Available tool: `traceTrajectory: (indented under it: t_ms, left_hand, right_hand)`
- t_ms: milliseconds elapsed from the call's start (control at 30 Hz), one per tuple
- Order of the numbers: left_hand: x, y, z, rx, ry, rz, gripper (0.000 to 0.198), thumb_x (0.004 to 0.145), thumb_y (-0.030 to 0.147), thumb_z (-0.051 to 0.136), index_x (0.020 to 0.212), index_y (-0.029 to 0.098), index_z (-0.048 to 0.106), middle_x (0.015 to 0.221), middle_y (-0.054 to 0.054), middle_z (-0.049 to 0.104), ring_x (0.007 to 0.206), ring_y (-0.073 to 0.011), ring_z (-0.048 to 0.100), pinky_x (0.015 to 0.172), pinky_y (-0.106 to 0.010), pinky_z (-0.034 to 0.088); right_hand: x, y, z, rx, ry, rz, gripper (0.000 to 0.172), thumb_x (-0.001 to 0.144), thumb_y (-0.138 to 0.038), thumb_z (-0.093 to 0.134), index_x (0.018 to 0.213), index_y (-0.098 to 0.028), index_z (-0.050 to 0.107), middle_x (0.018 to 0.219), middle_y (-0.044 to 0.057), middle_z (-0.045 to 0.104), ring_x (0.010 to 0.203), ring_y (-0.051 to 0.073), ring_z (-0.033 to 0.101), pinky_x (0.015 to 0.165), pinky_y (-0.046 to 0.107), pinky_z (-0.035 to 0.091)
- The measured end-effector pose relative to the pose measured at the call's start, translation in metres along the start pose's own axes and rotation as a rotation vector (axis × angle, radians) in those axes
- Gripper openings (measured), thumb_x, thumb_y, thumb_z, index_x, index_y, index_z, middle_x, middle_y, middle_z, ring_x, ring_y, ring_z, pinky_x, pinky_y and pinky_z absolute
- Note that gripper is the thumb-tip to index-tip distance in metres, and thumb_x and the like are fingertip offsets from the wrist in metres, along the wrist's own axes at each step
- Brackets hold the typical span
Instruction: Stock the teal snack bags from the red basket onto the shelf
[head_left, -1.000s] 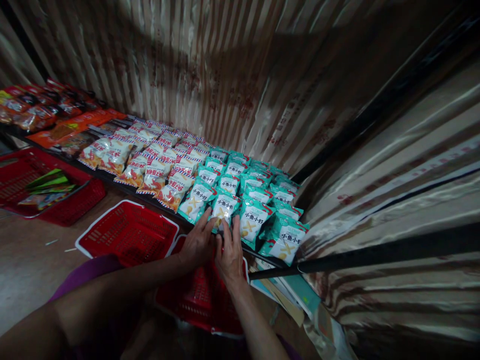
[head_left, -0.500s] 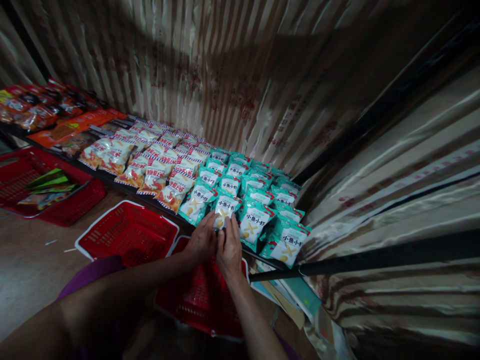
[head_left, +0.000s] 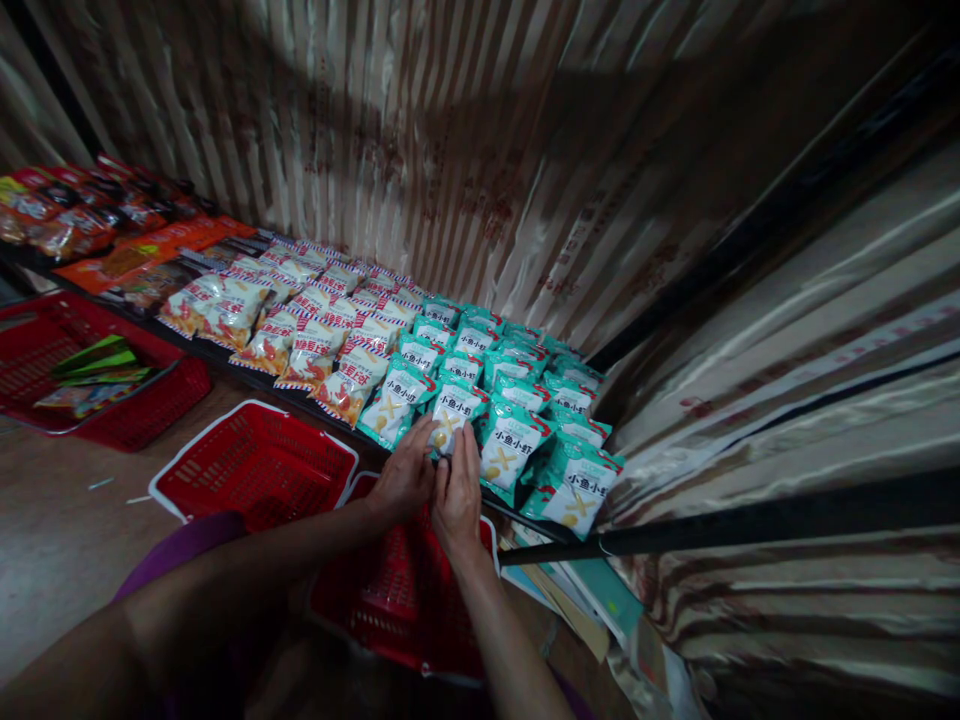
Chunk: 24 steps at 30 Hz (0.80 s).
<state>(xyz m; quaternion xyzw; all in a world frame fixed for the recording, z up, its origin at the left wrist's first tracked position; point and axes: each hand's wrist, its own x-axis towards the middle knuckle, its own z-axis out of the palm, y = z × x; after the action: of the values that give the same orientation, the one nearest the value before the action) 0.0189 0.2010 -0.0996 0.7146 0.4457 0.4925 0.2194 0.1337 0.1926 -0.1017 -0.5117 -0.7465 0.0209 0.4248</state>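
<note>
A green and white snack bag [head_left: 453, 408] lies in the front row of green bags, with both hands at its lower end. My left hand [head_left: 408, 474] has its fingers curled on the bag's lower left side. My right hand [head_left: 459, 492] rests its fingers along the lower right side. Both hands close on the bag between them. Another green bag [head_left: 510, 445] is just right of my right hand, and one more green bag [head_left: 393, 402] lies to the left.
White and orange snack bags [head_left: 311, 345] and orange packs [head_left: 142, 250] fill the shelf leftward. Red baskets [head_left: 255, 465] stand below, one [head_left: 154, 400] holding green packets. A dark pole [head_left: 720, 520] and striped curtain [head_left: 750, 610] are at the right.
The front green bag sits slightly higher and flatter, its printed front showing more. My hands have shifted very little, staying at its lower edge.
</note>
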Motion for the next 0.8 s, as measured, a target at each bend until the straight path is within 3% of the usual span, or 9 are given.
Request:
traceTrajectory:
  t_ms: [200, 433, 800]
  left_hand:
    - [0.002, 0.002, 0.001, -0.009, -0.005, -0.025, 0.053, 0.082, 0.011, 0.038, 0.135, 0.014, 0.033, 0.144, -0.015, 0.032, 0.133, -0.0240, 0.031, 0.104, -0.046, 0.039]
    - [0.003, 0.002, -0.001, 0.000, -0.042, -0.067, 0.049, 0.083, 0.014, 0.039, 0.132, 0.010, 0.036, 0.143, -0.020, 0.033, 0.133, -0.0257, 0.031, 0.104, -0.047, 0.038]
    - [-0.007, -0.001, 0.009, 0.116, 0.053, 0.046, 0.057, 0.081, 0.007, 0.037, 0.137, 0.009, 0.028, 0.146, -0.019, 0.026, 0.137, -0.0248, 0.022, 0.107, -0.048, 0.034]
  right_hand:
    - [0.003, 0.007, 0.007, -0.023, 0.020, -0.009, 0.053, 0.094, -0.022, 0.026, 0.144, -0.021, 0.010, 0.150, 0.013, 0.020, 0.137, 0.023, 0.022, 0.106, 0.051, 0.031]
    - [0.000, 0.011, 0.014, -0.034, 0.000, -0.031, 0.057, 0.094, -0.020, 0.028, 0.144, -0.022, 0.003, 0.152, 0.013, 0.009, 0.139, 0.026, 0.011, 0.105, 0.055, 0.030]
    - [-0.009, -0.001, 0.008, -0.035, -0.015, -0.049, 0.059, 0.094, -0.017, 0.028, 0.144, -0.027, -0.001, 0.153, 0.009, 0.001, 0.140, 0.026, 0.001, 0.105, 0.060, 0.025]
